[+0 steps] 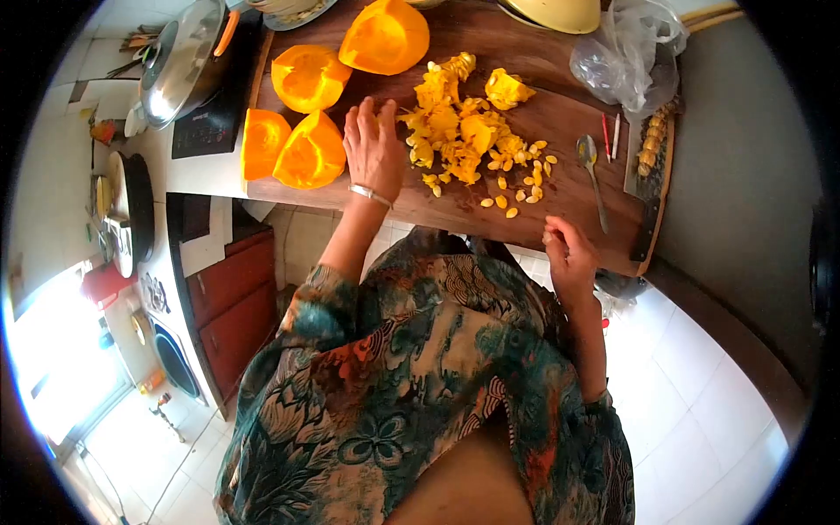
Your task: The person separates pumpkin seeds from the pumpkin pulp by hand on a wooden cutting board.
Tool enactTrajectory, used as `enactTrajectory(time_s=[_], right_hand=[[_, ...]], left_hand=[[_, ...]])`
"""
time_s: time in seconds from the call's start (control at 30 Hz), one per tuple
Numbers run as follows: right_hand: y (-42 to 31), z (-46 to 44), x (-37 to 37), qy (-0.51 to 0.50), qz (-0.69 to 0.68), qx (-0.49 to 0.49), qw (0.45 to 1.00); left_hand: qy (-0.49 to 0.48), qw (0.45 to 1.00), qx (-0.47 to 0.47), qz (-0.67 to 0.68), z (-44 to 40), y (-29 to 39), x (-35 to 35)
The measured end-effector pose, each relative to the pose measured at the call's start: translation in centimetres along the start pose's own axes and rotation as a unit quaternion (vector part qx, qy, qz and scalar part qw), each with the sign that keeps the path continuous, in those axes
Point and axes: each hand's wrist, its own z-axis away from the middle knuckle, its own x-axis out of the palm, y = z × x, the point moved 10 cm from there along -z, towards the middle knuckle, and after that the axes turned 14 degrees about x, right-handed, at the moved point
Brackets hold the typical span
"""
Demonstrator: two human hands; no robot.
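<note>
My left hand (376,149), with a bracelet on its wrist, reaches over the wooden table between the cut pumpkin and the pulp. Its fingers are apart and hold nothing visible. Just left of it is a pumpkin piece (312,150), hollowed, with orange flesh. A heap of stringy pumpkin pulp (464,131) lies to its right. Pale pumpkin seeds (536,176) are scattered at the heap's lower right. At the table's near edge my right hand (571,254) is closed, with thumb and forefinger together; anything between them is too small to make out.
More pumpkin pieces (385,37) lie at the back left of the wooden table (560,122). A spoon (592,175), two thin sticks (610,136) and a clear plastic bag (634,57) are on the right. A yellow bowl (560,13) stands behind, a lidded pan (184,66) far left.
</note>
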Motion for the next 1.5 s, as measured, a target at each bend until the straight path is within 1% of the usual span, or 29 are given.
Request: enactTrajectory(time_s=[0.07,0.13,0.17,0.2,0.27,0.3,0.37,0.4,0.47,0.5,0.53,0.6,0.63,0.7,0.73,0.77,0.8,0.83,0.87,0.9,0.93,1.0,1.07,1.1,1.2,1.3,1.4,1.5], right_hand=[[0.3,-0.3,0.3,-0.008,-0.005,-0.003,1.0],[0.2,-0.7,0.5,-0.017,-0.003,-0.011,1.0],[-0.1,-1.0,0.5,-0.019,0.0,-0.019,1.0],[-0.4,-1.2,0.6,-0.022,0.004,-0.027,0.999],[-1.1,-1.5,0.2,-0.016,-0.006,-0.027,0.999],[-1.4,-1.7,0.1,-0.014,-0.013,-0.026,0.999],[-1.7,-2.0,0.2,-0.017,0.016,-0.043,0.999],[-1.8,-2.1,0.3,-0.018,0.029,-0.052,0.998],[-1.9,-2.4,0.5,-0.02,0.003,-0.045,0.999],[-1.9,-2.4,0.8,-0.021,-0.01,-0.04,0.999],[-1.3,-2.6,1.0,-0.034,-0.055,-0.018,0.998],[-0.5,-3.4,1.9,-0.06,-0.146,0.022,0.987],[-0.8,-3.7,2.4,-0.071,-0.169,0.024,0.983],[-2.2,-4.5,3.4,-0.093,-0.213,0.027,0.972],[-3.6,-4.8,3.6,-0.094,-0.223,0.018,0.97],[-5.3,-5.1,3.5,-0.096,-0.232,0.009,0.968],[-6.8,-5.3,3.5,-0.098,-0.241,0.0,0.966],[-8.0,-5.7,3.6,-0.097,-0.237,-0.029,0.966],[-8.0,-6.0,4.0,-0.108,-0.228,-0.031,0.967],[-8.0,-6.3,4.5,-0.121,-0.219,-0.033,0.968],[-8.1,-6.7,5.0,-0.134,-0.211,-0.035,0.968],[-9.7,-7.0,4.2,-0.084,-0.142,-0.121,0.979],[-11.6,-6.6,3.5,-0.025,-0.059,-0.216,0.974],[-12.2,-6.7,3.5,-0.019,-0.032,-0.222,0.974],[-11.5,-7.4,3.9,-0.002,-0.008,-0.228,0.974],[-10.9,-8.1,4.0,0.005,-0.029,-0.211,0.977],[-9.7,-8.8,4.1,0.002,-0.02,-0.145,0.989],[-7.7,-9.6,4.3,-0.044,-0.097,-0.05,0.993]], left_hand=[[0.002,0.998,0.052,0.031,0.1,3.5,-1.3],[0.001,0.98,0.104,0.17,0.6,7.7,-1.5],[-0.01,0.98,0.135,0.147,1.2,9.3,0.6],[-0.042,0.981,0.149,0.114,0.8,10.5,0.9],[-0.069,0.984,0.124,0.105,0.3,10.6,2.0],[-0.062,0.986,0.127,0.087,0.2,10.4,2.5],[-0.049,0.988,0.135,0.051,0.1,9.9,3.2],[-0.031,0.988,0.129,0.081,-0.1,9.6,3.1],[0.002,0.982,0.118,0.145,-0.4,8.7,2.3],[-0.005,0.971,0.099,0.215,-0.7,8.2,1.8],[-0.048,0.955,0.033,0.29,-0.8,7.3,2.0],[-0.135,0.89,-0.099,0.424,0.1,6.1,3.1],[-0.161,0.834,-0.145,0.507,0.8,5.9,4.2],[-0.141,0.715,-0.216,0.649,0.1,6.8,2.7],[-0.131,0.644,-0.248,0.712,-0.1,7.5,2.2],[-0.128,0.584,-0.257,0.759,0.2,8.1,2.4],[-0.124,0.566,-0.258,0.773,0.0,8.5,2.2],[-0.119,0.547,-0.26,0.787,-0.4,8.9,1.8],[-0.113,0.528,-0.262,0.8,-0.9,9.1,1.4],[-0.132,0.537,-0.256,0.793,-1.2,9.1,1.2],[-0.127,0.52,-0.269,0.801,-1.1,8.9,1.5],[-0.118,0.485,-0.295,0.815,-1.2,8.8,2.4],[-0.149,0.505,-0.3,0.796,-1.5,8.9,3.1],[-0.166,0.513,-0.304,0.785,-1.5,8.9,3.4],[-0.193,0.521,-0.334,0.762,-1.3,8.7,4.3],[-0.183,0.48,-0.357,0.78,-0.5,8.7,5.7],[-0.226,0.47,-0.371,0.768,0.1,9.1,6.2],[-0.22,0.471,-0.376,0.767,-0.3,9.4,6.1]])
